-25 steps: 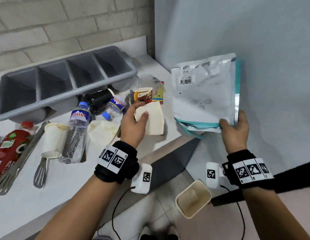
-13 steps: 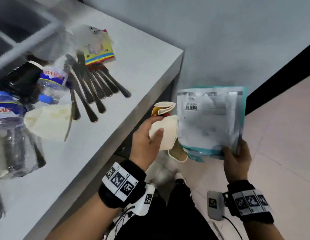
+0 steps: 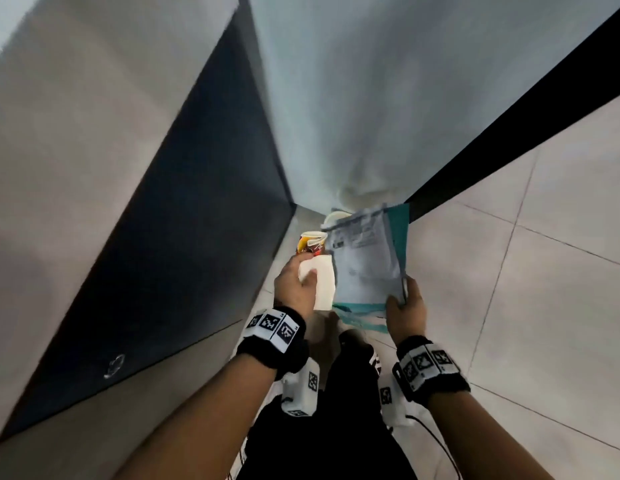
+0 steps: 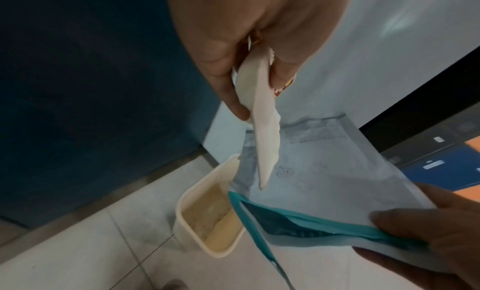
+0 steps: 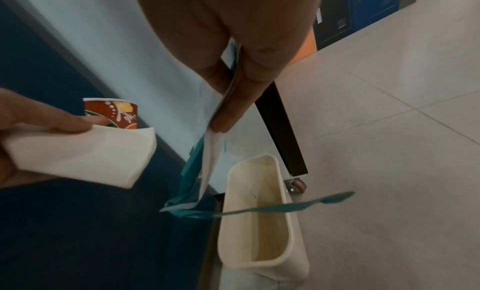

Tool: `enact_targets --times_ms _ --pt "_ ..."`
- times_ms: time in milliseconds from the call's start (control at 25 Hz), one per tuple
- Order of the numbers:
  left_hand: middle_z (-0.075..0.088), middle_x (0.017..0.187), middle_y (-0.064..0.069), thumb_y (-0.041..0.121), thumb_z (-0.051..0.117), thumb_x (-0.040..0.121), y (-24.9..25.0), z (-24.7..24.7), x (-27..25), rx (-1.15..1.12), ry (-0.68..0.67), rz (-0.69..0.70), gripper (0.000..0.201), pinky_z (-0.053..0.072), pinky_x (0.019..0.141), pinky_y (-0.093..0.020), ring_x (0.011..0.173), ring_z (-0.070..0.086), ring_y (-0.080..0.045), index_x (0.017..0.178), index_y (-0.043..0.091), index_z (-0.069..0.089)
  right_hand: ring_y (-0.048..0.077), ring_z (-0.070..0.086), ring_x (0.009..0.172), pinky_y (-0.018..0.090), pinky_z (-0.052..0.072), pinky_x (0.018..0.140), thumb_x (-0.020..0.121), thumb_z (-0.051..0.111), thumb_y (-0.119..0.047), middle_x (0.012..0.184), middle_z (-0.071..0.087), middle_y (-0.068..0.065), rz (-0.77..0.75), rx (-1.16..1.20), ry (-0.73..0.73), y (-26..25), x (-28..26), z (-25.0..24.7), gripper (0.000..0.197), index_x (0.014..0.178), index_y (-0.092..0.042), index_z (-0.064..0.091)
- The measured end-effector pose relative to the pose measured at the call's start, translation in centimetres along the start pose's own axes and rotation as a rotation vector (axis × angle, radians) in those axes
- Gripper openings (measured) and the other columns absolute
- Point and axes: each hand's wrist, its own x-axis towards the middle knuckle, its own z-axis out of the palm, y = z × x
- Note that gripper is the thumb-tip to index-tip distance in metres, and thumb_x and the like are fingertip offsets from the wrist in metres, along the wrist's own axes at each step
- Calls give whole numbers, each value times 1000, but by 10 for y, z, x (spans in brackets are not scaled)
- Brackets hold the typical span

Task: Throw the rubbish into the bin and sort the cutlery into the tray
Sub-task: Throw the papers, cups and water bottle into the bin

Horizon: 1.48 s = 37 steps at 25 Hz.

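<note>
My left hand (image 3: 296, 284) grips a folded white napkin (image 3: 322, 284) together with a small patterned paper cup (image 3: 310, 241); both show in the right wrist view as napkin (image 5: 78, 157) and cup (image 5: 114, 113). My right hand (image 3: 404, 311) pinches the bottom edge of a silver and teal foil pouch (image 3: 365, 258), held upright. A cream bin (image 5: 262, 218) stands on the floor under both hands, by the table's dark side; in the left wrist view the bin (image 4: 207, 214) lies partly behind the pouch (image 4: 324, 191). The cutlery and tray are out of view.
The table's dark side panel (image 3: 184, 237) rises at my left and a pale wall (image 3: 371, 98) stands ahead with a black skirting strip (image 3: 509, 116). Tiled floor (image 3: 544, 271) spreads to the right. A castor wheel (image 5: 296, 185) sits behind the bin.
My view swung from the tabletop down to the floor. Both hands carried the napkin, cup and pouch off the table and down over the bin.
</note>
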Motion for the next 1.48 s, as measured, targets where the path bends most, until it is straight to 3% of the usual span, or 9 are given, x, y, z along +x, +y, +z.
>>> enact_targets --times_ms 80,320,520,680,840,1040,1240,1400,1480 --pt "63 125 -14 9 53 89 -26 30 47 37 -27 -60 35 46 100 -34 116 58 -30 123 12 59 43 61 103 35 46 76 84 41 10 116 63 28 24 -41 -39 16 34 26 51 133 -3 45" --pt "58 132 -15 7 51 91 -84 107 146 158 -86 -82 36 38 107 -30 123 53 -29 126 8 57 37 54 116 30 46 90 82 35 14 130 55 24 54 -105 -102 60 103 96 56 135 -4 41" --pt "51 138 -14 11 53 90 -102 147 186 266 -192 4 42 31 106 -22 127 49 -28 133 8 51 34 51 120 32 44 96 89 39 2 135 48 20 54 -240 -227 69 152 128 50 139 -6 37" --pt "50 142 -8 23 53 92 -99 150 192 299 -294 -50 49 34 107 -23 128 50 -24 139 17 46 31 49 122 30 41 99 91 50 -14 136 48 16 64 -315 -317 74 166 127 49 138 -8 40" --pt "56 138 -8 15 50 93 -68 116 163 206 -163 -77 37 33 104 -20 128 51 -23 130 11 56 31 56 109 28 43 88 88 49 -6 120 60 17 15 -269 -207 61 152 99 37 124 -7 55" --pt "63 127 -12 8 52 91 -5 51 94 62 -154 -97 32 38 94 -16 116 58 -23 121 7 61 23 53 87 28 44 82 88 48 -6 113 65 17 -23 -250 -198 1 99 40 32 116 -8 61" --pt "65 116 -18 5 50 90 87 -24 9 -81 -160 -55 30 50 91 -36 107 61 -33 117 3 62 34 61 102 31 46 89 88 47 -6 110 67 19 -217 -317 -257 -102 28 -25 29 112 -5 63" --pt "60 86 0 5 52 89 165 -98 -66 -227 -86 14 24 45 71 -20 79 56 -16 111 6 63 33 64 101 29 46 87 87 51 -8 110 69 18 -460 -385 -377 -200 -27 -71 28 113 -7 62" --pt "57 78 7 6 54 90 192 -141 -106 -274 -51 80 16 45 64 -15 71 55 -10 97 17 63 30 66 94 24 42 77 87 53 -9 105 68 14 -589 -392 -420 -247 -54 -89 29 114 -9 62"
